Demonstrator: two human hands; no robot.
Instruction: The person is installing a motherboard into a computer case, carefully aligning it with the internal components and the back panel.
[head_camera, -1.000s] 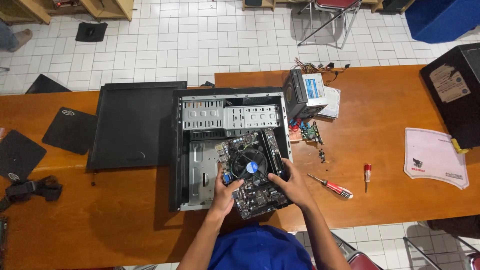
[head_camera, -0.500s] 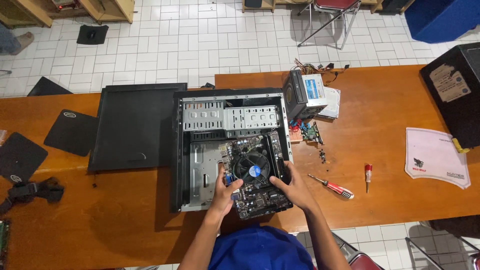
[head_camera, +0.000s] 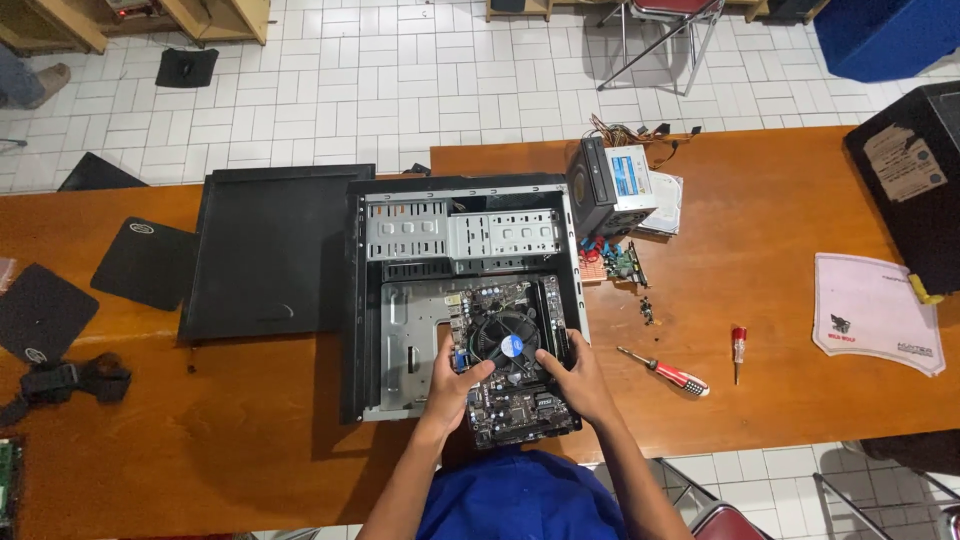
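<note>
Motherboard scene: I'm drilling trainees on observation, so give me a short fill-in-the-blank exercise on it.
1. Both hands, left hand and right hand, hold the ____.
2. The computer case lies open on a ____ table.
3. The screwdriver beside the case has a ____ handle.

Missing words: motherboard; wooden; red

floor (head_camera: 400, 90): white tiles | tables (head_camera: 800, 230): orange-brown wood | chair (head_camera: 665, 40) (metal legs) behind

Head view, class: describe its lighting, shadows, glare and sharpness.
Head view: even light and sharp focus throughout; soft shadows lie beside the open black computer case; faint sheen shows on the orange wooden table; left hand and right hand grip the dark motherboard unblurred.
</note>
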